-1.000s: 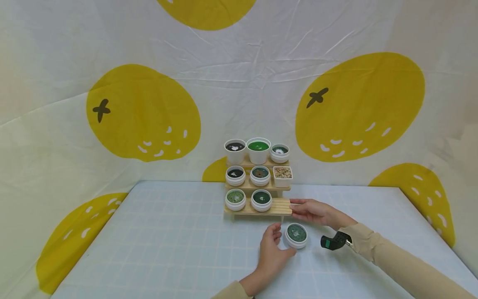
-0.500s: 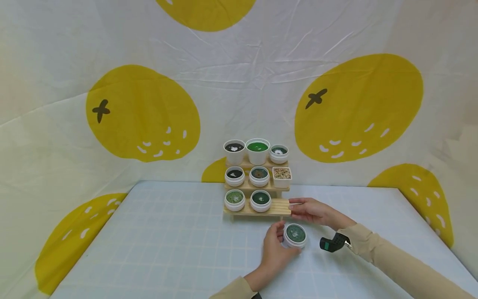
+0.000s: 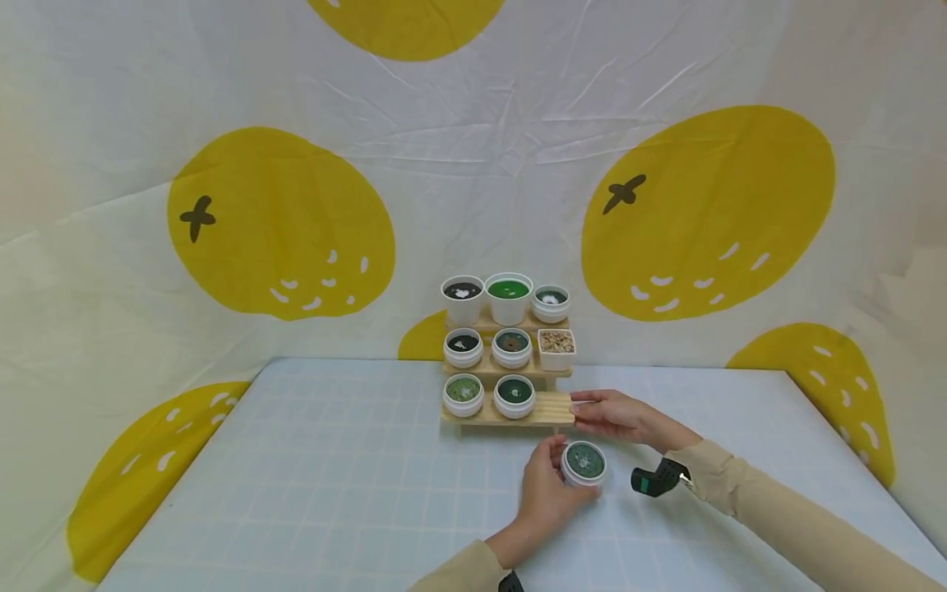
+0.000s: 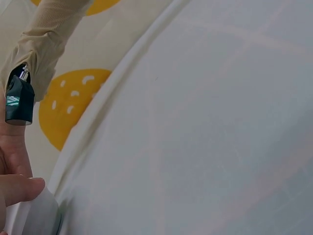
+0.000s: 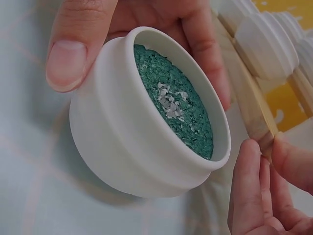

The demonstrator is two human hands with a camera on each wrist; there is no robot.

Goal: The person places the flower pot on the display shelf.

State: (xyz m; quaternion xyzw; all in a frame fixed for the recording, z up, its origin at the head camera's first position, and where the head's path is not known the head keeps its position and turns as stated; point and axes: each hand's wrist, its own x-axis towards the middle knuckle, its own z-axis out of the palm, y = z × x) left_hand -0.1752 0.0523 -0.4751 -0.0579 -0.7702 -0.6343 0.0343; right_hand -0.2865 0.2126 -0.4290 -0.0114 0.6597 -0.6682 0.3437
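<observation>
A round white pot [image 3: 584, 466] with dark green filling and a pale patch stands in front of the wooden stand. My left hand [image 3: 544, 497] grips it, thumb on the near side and fingers on the far side. In the right wrist view, the left thumb [image 5: 68, 58] presses against the ridged wall of the pot; whether its base touches the table is unclear. My right hand [image 3: 617, 418] pinches the right end of the stand's lowest shelf [image 3: 555, 406] between thumb and fingers. Only a corner of the pot [image 4: 41, 215] shows in the left wrist view.
Behind the hands rises a three-step wooden stand [image 3: 510, 422] carrying several white pots. Two round pots sit on its lowest step, left of bare wood. A square pot [image 3: 556, 355] of beige bits is on the middle step. Patterned fabric [image 3: 488, 205] hangs behind the checked tablecloth [image 3: 318, 477].
My left hand has moved right and closed around the green-filled pot, which it stood beside a second ago. The right hand keeps its hold on the shelf.
</observation>
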